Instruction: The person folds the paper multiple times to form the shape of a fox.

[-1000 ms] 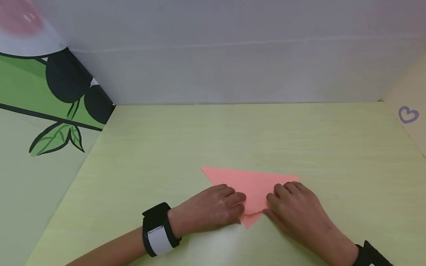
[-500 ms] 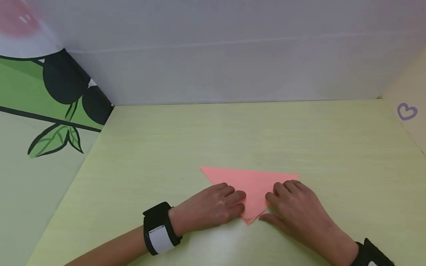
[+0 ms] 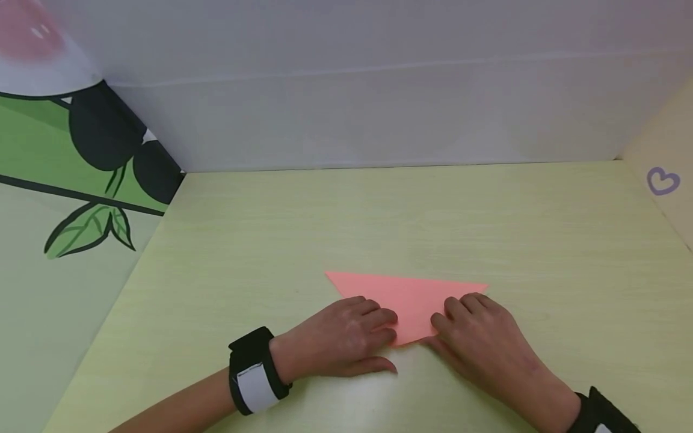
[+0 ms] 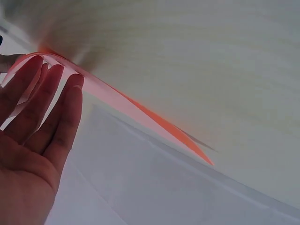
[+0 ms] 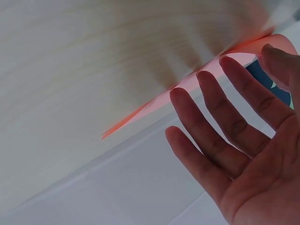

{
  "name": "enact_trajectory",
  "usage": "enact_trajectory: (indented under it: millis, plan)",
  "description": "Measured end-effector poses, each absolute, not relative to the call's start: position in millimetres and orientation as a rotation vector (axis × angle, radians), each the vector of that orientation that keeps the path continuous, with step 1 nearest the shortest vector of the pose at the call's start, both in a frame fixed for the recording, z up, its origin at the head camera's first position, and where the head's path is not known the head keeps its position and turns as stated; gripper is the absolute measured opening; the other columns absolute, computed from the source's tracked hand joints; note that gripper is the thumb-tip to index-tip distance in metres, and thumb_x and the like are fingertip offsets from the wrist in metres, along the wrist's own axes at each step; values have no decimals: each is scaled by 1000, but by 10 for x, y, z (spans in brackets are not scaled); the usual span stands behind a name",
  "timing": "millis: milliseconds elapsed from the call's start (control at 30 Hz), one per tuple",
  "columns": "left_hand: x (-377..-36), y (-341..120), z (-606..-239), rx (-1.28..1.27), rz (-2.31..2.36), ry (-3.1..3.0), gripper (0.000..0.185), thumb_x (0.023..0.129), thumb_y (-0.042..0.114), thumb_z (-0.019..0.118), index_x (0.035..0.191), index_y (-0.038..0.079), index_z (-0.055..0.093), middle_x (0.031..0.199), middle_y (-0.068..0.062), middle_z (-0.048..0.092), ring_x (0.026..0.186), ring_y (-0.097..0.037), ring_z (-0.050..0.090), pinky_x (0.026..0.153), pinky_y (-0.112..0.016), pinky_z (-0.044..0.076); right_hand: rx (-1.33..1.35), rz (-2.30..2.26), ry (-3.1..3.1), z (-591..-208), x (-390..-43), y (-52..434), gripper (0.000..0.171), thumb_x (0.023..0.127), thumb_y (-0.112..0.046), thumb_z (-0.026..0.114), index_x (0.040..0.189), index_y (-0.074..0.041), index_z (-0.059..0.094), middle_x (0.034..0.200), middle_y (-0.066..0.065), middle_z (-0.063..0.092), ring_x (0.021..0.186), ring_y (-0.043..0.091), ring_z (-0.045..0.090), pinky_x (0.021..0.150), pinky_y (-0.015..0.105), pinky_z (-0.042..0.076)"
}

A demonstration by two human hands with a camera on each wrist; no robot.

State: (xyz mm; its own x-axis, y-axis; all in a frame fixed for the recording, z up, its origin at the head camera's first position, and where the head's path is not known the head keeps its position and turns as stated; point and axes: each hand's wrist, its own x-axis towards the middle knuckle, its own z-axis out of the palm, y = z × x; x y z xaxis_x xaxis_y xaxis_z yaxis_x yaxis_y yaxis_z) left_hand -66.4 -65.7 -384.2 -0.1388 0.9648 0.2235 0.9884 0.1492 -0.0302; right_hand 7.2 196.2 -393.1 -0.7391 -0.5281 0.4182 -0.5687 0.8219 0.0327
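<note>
1. Since a second ago, the near tip of our pink paper triangle (image 3: 411,304) that poked out between our hands has gone under them; our left hand (image 3: 338,343) has slid slightly toward us.
2. The paper lies flat on the desk (image 3: 379,216), long edge running left to right on the far side, point toward us.
3. Our left hand's fingers (image 4: 56,101) and our right hand (image 3: 479,337) press it with fingers straight, gripping nothing.
4. Both hands sit equally near, flanking the point.
</note>
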Motion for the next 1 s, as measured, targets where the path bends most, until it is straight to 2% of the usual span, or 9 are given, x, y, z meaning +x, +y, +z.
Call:
enact_trajectory:
  millis: [100,267,300,367,433,500,567,800,1000]
  plan:
    - [-683,-677,-3839,-1911,-227,-2256,25,96,43,71,94,18,69,106,5,66,91,-11,63,89,-25,52,813,141,-2602,-3923,65,1970,61,110,-44,17,66,-15,46,66,-2,36,57,18,41,51,27,37]
    - [-745,-722,-3823,-1854,-317,-2321,9,93,20,77,97,15,72,104,4,69,95,-10,65,93,-25,54,795,175,-2593,-3921,63,1977,58,109,-37,16,67,-15,49,66,-3,38,57,16,40,51,26,36]
    - [-758,-733,-3822,-1842,-341,-2342,8,92,17,78,97,14,72,103,4,69,95,-10,66,92,-24,54,797,179,-2594,-3921,61,1980,54,109,-33,20,68,-15,50,67,-3,39,57,15,40,51,26,36]
    - [-781,-756,-3818,-1814,-381,-2385,6,91,13,78,96,13,73,101,4,70,94,-10,66,88,-21,55,801,175,-2602,-3921,61,1982,38,105,-24,41,69,-14,52,67,-3,40,58,15,40,51,25,37]
    - [-800,-774,-3814,-1784,-392,-2425,6,91,12,78,93,14,73,99,4,69,90,-9,64,82,-19,54,802,157,-2620,-3919,62,1985,23,93,-13,61,72,-14,54,68,-3,41,59,15,42,52,26,38]
    - [-824,-785,-3818,-1758,-419,-2462,6,90,11,78,92,15,73,97,5,68,88,-9,63,77,-17,53,796,143,-2642,-3911,63,1984,22,77,-4,76,73,-13,56,69,-3,44,60,15,44,52,26,40]
    - [-850,-784,-3824,-1736,-440,-2484,6,91,11,77,90,15,72,94,5,67,85,-9,62,75,-17,52,779,137,-2654,-3908,65,1981,26,71,-3,82,75,-13,59,70,-3,46,61,15,45,53,27,42]
    - [-927,-742,-3839,-1704,-585,-2548,4,95,9,73,93,12,74,91,5,69,86,-9,64,80,-20,53,714,213,-2665,-3904,56,1983,21,78,-13,82,74,-16,62,69,-7,48,60,11,45,53,26,42]
    - [-970,-724,-3839,-1674,-672,-2587,4,96,8,71,97,9,75,90,4,70,83,-8,64,81,-21,54,681,305,-2620,-3914,37,1991,21,90,-17,61,69,-18,56,67,-10,44,60,10,40,54,25,40]
